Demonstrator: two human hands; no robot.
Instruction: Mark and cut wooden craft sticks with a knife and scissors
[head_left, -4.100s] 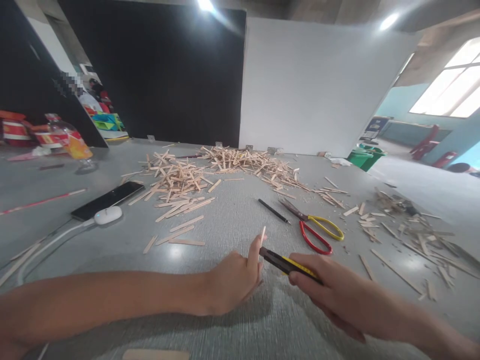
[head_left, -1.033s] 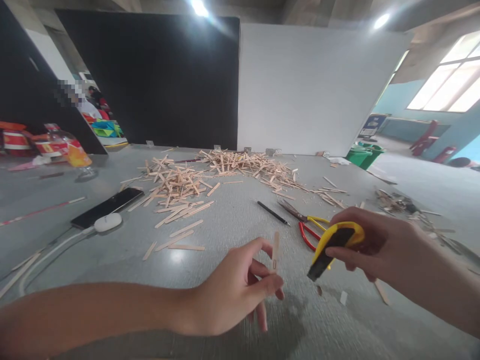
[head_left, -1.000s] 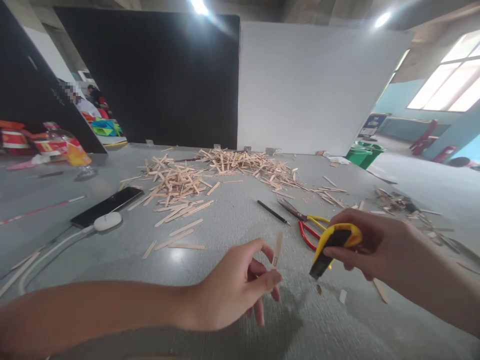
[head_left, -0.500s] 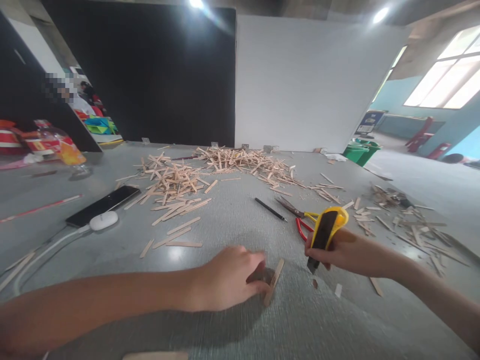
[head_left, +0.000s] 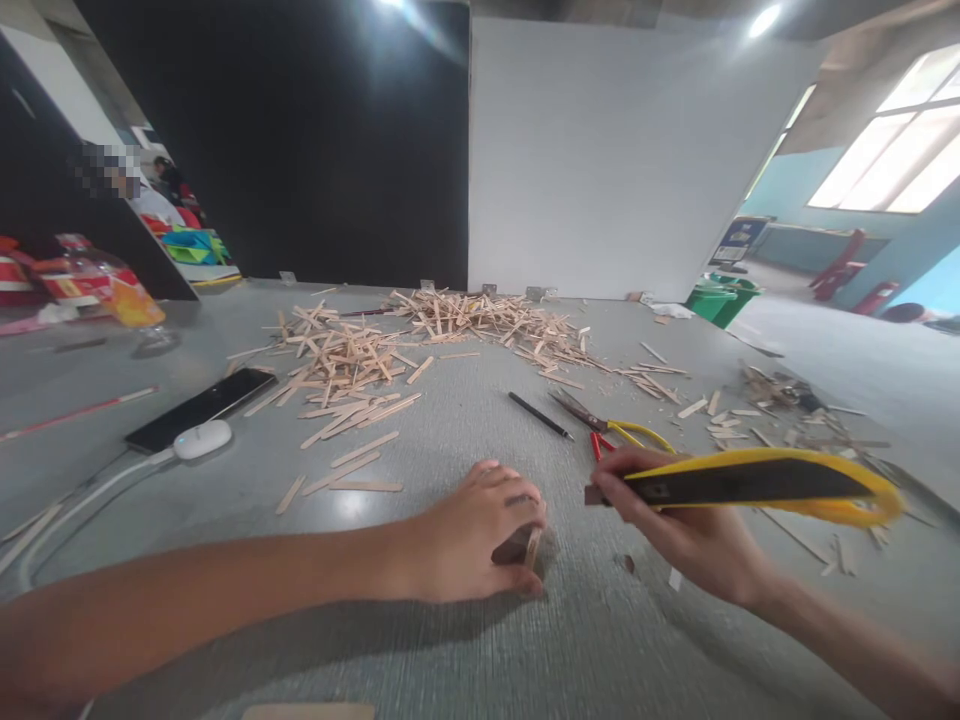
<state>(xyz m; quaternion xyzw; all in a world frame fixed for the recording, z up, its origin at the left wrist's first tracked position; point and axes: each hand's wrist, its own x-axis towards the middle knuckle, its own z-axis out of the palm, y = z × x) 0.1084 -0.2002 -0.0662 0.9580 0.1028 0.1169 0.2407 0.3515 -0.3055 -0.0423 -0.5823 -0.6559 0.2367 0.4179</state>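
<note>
Above the table's near middle, my left hand (head_left: 480, 540) is closed on a short wooden craft stick (head_left: 533, 548), held upright between thumb and fingers. Most of the stick is hidden by the fingers. My right hand (head_left: 701, 545) grips a yellow and black utility knife (head_left: 772, 480), lying nearly level with its blade end pointing left toward my left hand. The blade end is apart from the stick. Just beyond the knife lie scissors (head_left: 581, 411) with yellow handles and a red-handled tool (head_left: 598, 445), partly covered by my right hand.
Piles of wooden sticks (head_left: 352, 350) spread along the back of the table, with scraps (head_left: 817, 440) at right. A black pencil (head_left: 540, 416) lies mid-table. A phone (head_left: 202, 408), a white cabled device (head_left: 202, 440) and a bottle (head_left: 124, 290) are at left. A person (head_left: 150, 205) is behind.
My right hand has turned the knife from pointing down to nearly level, blade end leftward. My left hand has closed around the stick and tipped it more upright.
</note>
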